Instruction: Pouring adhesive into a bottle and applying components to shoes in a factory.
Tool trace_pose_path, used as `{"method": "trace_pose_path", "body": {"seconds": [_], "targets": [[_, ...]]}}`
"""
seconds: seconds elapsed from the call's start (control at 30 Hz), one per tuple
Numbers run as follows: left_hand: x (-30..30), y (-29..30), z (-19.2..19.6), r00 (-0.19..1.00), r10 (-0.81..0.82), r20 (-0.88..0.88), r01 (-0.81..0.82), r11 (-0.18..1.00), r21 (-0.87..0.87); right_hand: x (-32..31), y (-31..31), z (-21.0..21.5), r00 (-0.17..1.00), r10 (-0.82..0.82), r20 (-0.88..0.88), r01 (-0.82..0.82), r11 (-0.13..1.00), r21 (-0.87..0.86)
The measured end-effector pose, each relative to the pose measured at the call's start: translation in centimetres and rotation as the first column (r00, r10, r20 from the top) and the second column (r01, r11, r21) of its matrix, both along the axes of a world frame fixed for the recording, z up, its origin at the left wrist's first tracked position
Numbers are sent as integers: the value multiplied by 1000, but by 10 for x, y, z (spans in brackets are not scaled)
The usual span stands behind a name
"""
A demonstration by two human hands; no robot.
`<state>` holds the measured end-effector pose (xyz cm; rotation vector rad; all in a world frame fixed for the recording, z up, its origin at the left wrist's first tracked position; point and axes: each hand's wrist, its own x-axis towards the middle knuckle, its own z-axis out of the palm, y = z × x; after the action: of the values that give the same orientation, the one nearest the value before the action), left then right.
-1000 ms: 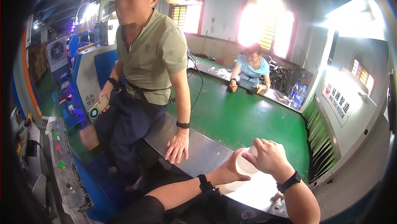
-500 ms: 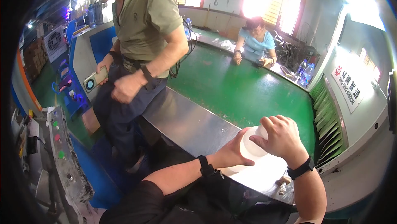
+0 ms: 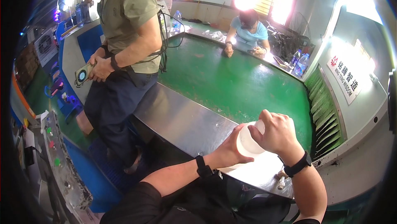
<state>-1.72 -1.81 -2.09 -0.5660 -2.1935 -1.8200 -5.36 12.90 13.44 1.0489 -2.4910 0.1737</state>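
Both of my hands hold a translucent white plastic piece (image 3: pixel 247 143), round and cup-like, over the steel table edge (image 3: pixel 182 120). My left hand (image 3: pixel 228 154) grips it from below and the side. From above, my right hand (image 3: pixel 276 131) wraps over its top. Each wrist carries a black band. Beyond the steel strip lies a green work surface (image 3: pixel 231 83).
A person in an olive shirt (image 3: pixel 124 42) stands at the left of the table holding a phone. Another person in a blue shirt (image 3: pixel 247 33) sits at the far side. A control panel with coloured buttons (image 3: pixel 53 145) is at lower left. Water bottles (image 3: pixel 298 60) stand at the right.
The view has tilted down and closer to the table. The standing person lifted a hand off the steel edge and now holds the phone with both hands. My hands still hold the white piece.
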Motion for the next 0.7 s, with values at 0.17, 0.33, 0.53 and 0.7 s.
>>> {"method": "trace_pose_path", "body": {"seconds": [0.17,0.33,0.53,0.7], "targets": [[-2,-8,-6,996,-76,-52,77,997,9,4,5,8,996,87,4,-87,996,18],[-6,-46,-19,971,-185,152,183,983,27,-10,12,15,992,34,123,-53,987,154],[-17,-116,-33,947,-146,285,76,967,244,-68,10,10,967,171,189,-155,983,-97],[-25,-162,-44,943,-93,319,-22,941,339,-147,8,31,978,87,189,-56,985,-163]]}}
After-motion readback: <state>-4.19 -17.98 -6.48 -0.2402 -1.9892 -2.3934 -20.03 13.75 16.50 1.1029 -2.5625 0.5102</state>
